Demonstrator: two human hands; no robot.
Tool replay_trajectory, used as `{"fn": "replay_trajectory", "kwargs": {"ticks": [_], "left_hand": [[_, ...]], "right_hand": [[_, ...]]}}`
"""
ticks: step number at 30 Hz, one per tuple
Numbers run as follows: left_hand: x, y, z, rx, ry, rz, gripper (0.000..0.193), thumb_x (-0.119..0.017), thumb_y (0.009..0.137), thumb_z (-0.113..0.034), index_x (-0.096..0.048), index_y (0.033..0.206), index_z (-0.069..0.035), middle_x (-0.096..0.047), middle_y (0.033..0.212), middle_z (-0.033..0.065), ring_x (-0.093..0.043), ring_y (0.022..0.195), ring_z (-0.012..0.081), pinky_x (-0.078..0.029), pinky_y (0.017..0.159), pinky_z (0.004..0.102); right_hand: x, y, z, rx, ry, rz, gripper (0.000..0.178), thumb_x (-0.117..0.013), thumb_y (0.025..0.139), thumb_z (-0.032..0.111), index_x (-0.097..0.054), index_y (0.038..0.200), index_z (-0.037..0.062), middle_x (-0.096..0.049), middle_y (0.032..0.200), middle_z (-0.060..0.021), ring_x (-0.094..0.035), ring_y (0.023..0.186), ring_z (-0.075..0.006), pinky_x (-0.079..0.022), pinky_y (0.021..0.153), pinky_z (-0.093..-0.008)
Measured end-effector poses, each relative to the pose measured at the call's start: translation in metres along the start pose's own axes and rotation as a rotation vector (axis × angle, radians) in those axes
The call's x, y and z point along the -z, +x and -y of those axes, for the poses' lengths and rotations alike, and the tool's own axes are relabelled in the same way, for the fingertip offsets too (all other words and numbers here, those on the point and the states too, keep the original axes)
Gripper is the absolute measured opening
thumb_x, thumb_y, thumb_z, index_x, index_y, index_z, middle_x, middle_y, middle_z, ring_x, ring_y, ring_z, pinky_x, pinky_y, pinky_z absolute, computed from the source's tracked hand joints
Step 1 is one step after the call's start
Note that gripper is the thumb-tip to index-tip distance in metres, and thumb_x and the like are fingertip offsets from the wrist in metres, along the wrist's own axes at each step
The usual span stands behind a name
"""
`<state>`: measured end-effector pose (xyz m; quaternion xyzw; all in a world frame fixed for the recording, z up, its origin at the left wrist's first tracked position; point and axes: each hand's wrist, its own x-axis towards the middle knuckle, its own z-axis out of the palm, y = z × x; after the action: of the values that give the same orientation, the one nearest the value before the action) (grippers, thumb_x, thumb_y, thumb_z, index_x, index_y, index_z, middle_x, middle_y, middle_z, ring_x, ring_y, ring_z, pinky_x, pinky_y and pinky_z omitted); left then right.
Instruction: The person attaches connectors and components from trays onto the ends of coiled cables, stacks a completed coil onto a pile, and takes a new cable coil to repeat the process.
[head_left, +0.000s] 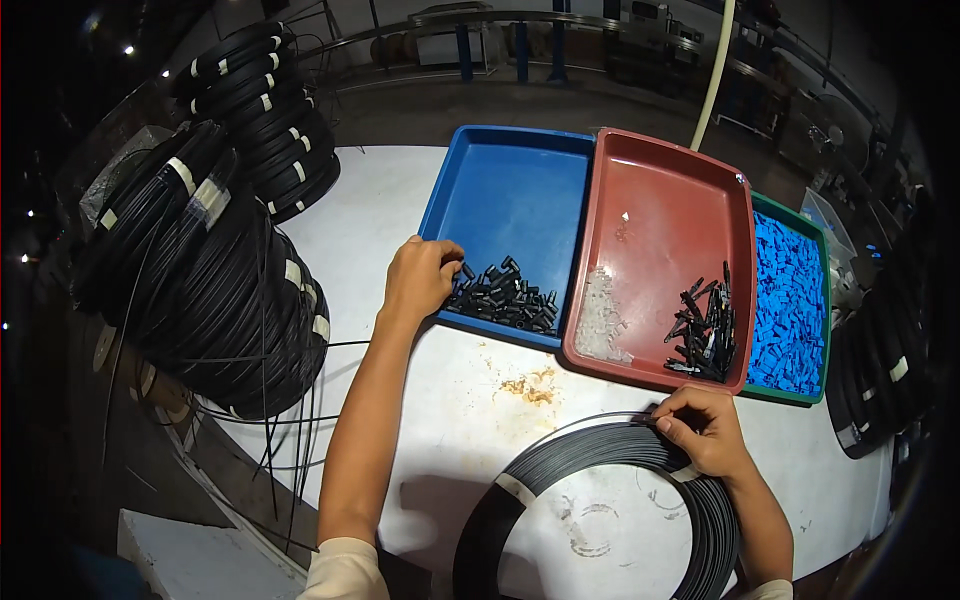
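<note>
The left hand (420,278) has its fingers (447,256) curled together over the near-left corner of the blue tray (510,190), pinching into the heap of small black plugs (505,295); whether one is already gripped cannot be told, since the knuckles hide the tips. The plugs look light, hard and small, likely to slip or scatter, so each is best nipped between thumb and forefinger across its body.

The right hand (705,430) rests on the cable coil (610,500), its fingers (668,425) closed on the coil's top strands beside a white tape band (686,473). The coil lies flat on the tabletop (450,420), in front of the blue tray and to its right. It looks springy and fairly stiff; I judge it would fan out if held loosely, so the taped spots are the safest hold.

Right of the blue tray, touching it, sits a red tray (660,200) with clear bits (603,318) and black clips (705,325); beyond that, a green tray (822,300) of blue pieces (790,300). Left of the blue tray, well apart, stand stacked black coils (210,280).
</note>
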<state>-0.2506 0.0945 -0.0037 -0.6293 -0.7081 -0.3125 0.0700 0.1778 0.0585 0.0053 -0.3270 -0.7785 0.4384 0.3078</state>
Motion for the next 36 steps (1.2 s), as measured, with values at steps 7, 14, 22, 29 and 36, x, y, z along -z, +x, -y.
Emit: {"fn": "replay_trajectory", "kwargs": {"ticks": [7,14,22,29,36], "left_hand": [[0.010,-0.005,-0.007,-0.085,0.153,0.071,0.021,-0.070,0.079,-0.005,-0.079,0.099,-0.007,-0.075,0.092,0.0136,-0.065,0.092,0.0317,-0.051,0.090,0.0419],[0.011,-0.003,-0.006,-0.088,0.124,0.087,0.013,-0.072,0.075,-0.004,-0.076,0.087,-0.007,-0.074,0.088,0.0086,-0.063,0.092,0.0301,-0.049,0.085,0.0422],[0.014,-0.003,-0.012,-0.198,0.086,-0.007,0.017,-0.073,0.079,-0.003,-0.073,0.095,-0.008,-0.072,0.091,0.0039,-0.061,0.093,0.0264,-0.043,0.087,0.0391],[0.006,-0.005,-0.021,-0.220,0.091,-0.052,0.038,-0.066,0.077,0.005,-0.072,0.111,-0.010,-0.070,0.110,0.0059,-0.060,0.107,0.0269,-0.043,0.096,0.0400],[0.006,0.001,-0.035,-0.368,0.002,0.251,0.036,-0.065,0.079,0.005,-0.076,0.109,-0.012,-0.068,0.121,0.0051,-0.059,0.114,0.0268,-0.043,0.101,0.0401]], "right_hand": [[0.000,0.001,0.003,0.017,-0.001,-0.009,0.011,-0.074,0.085,0.006,-0.074,0.094,-0.0012,-0.070,0.081,-0.0066,-0.061,0.071,-0.0113,-0.047,0.066,-0.0256],[0.002,0.001,0.007,-0.020,-0.035,0.009,0.011,-0.074,0.086,0.006,-0.074,0.094,-0.0009,-0.070,0.082,-0.0072,-0.062,0.074,-0.0117,-0.048,0.068,-0.0262],[0.002,-0.001,0.005,-0.047,-0.034,0.021,0.012,-0.074,0.087,0.008,-0.074,0.095,-0.0004,-0.070,0.083,-0.0068,-0.061,0.073,-0.0115,-0.047,0.067,-0.0262],[0.001,-0.001,0.005,-0.024,-0.027,0.014,0.012,-0.074,0.087,0.007,-0.074,0.095,-0.0004,-0.070,0.083,-0.0065,-0.061,0.073,-0.0114,-0.047,0.067,-0.0258],[0.000,0.000,0.004,-0.026,-0.005,0.006,0.011,-0.073,0.087,0.006,-0.073,0.095,-0.0010,-0.070,0.083,-0.0064,-0.061,0.073,-0.0105,-0.047,0.067,-0.0252]]}}
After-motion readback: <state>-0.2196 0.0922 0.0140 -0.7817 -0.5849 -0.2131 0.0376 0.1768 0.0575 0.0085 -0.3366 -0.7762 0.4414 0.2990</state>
